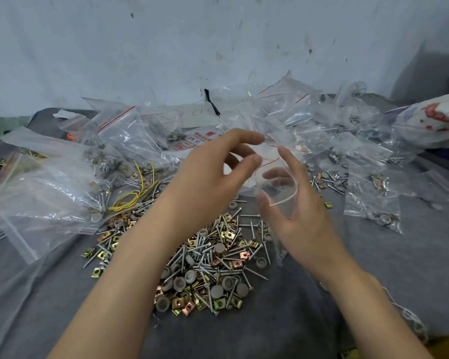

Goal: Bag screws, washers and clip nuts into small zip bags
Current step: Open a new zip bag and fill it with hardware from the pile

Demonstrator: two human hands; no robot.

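We hold a small zip bag (283,189) over a pile of screws, washers and clip nuts (205,263).

A grey cloth (270,330) carries heaped bags (130,141), then the pile. Our right hand (303,218) grips the bag; our left hand (205,177) curls at its mouth, grip unclear. The film seems light, limp and slippery, best pinched at the stiffer zip rim.

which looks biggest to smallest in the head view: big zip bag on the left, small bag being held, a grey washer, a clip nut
1. big zip bag
2. small bag, held up nearer the camera, so it may look larger than it is
3. grey washer and clip nut: about alike, not ranked
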